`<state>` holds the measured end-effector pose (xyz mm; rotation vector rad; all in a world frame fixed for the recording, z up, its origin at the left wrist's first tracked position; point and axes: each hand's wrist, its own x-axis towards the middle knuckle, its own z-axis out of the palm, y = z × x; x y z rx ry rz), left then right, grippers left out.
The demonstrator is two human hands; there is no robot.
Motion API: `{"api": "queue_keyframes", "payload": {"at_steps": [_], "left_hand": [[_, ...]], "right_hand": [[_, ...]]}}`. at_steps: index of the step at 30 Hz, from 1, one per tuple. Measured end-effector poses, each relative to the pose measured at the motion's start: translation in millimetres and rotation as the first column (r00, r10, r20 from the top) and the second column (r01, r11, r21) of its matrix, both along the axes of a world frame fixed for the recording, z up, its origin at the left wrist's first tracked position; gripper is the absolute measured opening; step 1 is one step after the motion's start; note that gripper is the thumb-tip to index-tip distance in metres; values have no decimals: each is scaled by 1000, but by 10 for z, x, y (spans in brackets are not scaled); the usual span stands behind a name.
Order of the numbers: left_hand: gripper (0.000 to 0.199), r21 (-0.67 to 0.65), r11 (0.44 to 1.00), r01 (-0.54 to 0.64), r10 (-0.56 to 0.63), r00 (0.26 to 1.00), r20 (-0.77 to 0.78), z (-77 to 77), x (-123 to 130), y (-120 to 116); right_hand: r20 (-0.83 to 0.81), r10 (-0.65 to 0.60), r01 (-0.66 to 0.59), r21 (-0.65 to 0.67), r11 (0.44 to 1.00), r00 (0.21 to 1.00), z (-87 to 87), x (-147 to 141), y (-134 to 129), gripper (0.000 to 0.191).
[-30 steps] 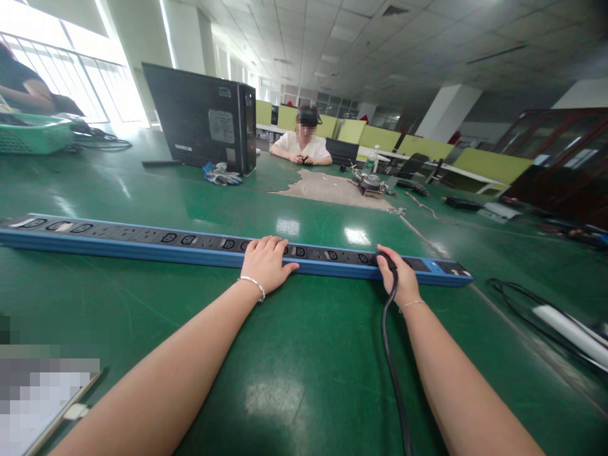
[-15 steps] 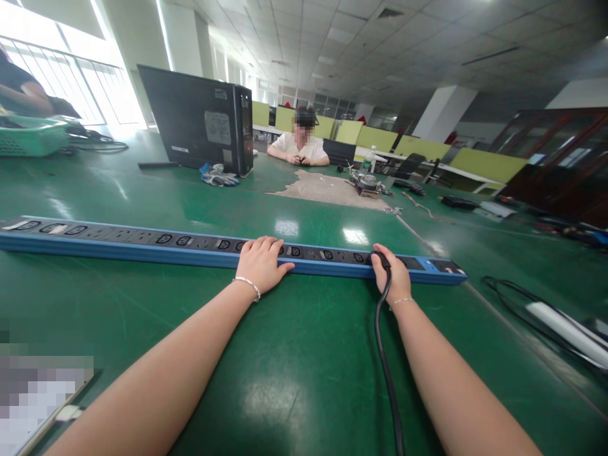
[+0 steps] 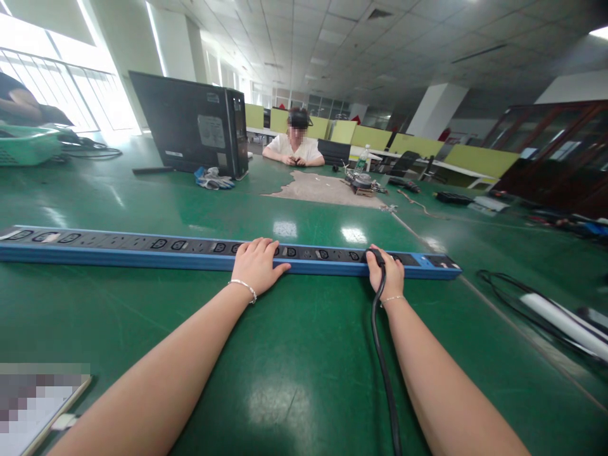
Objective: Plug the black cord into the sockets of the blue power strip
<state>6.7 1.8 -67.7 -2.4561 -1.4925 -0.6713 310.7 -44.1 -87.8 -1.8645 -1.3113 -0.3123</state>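
A long blue power strip (image 3: 316, 268) with a row of black sockets lies across the green table. My left hand (image 3: 258, 265) grips it near the middle, fingers over the top and thumb along the near side. Toward the strip's right end, my right hand (image 3: 390, 273) is closed around a black plug (image 3: 375, 254) at one of the sockets. The fingers partly cover the plug, so how deep it sits is hidden. From it a thick black cable (image 3: 381, 358) hangs down toward me, off the bottom of the view.
A black computer case (image 3: 190, 126) stands at the back left, with gloves (image 3: 213, 179) before it. A green basket (image 3: 31, 147) is far left. Across the table sits a person (image 3: 294, 147). Loose cables (image 3: 503, 288) and a white bar (image 3: 560, 320) lie right; a tablet-like object (image 3: 61, 399) lies front left.
The view has shifted slightly, so most things appear a little further left. Both hands keep their places on the strip and the plug.
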Motion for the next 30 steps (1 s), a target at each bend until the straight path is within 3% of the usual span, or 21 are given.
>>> {"api": "queue_keyframes", "payload": {"at_steps": [3, 6, 10, 16, 22, 30], "left_hand": [[54, -3, 1000, -5, 5, 1000, -1, -2, -1, 3], [54, 3, 1000, 1, -1, 1000, 0, -3, -5, 10], [55, -3, 1000, 1, -1, 1000, -5, -2, -8, 17], [53, -5, 1000, 0, 0, 1000, -5, -4, -4, 22], [53, -3, 1000, 1, -1, 1000, -2, 1, -3, 18], [54, 7, 1000, 9, -9, 1000, 1, -1, -12, 13]], "right_hand": [[-145, 64, -45, 130, 991, 987, 61, 28, 34, 45], [-295, 132, -15, 369, 929, 946, 173, 168, 36, 49], [-326, 106, 62, 463, 884, 939, 234, 591, -101, 48], [-450, 52, 195, 486, 852, 891, 42, 1112, -275, 50], [-371, -1, 158, 393, 906, 929, -86, 1179, -164, 46], [-381, -45, 206, 392, 897, 923, -133, 1210, -131, 46]]}}
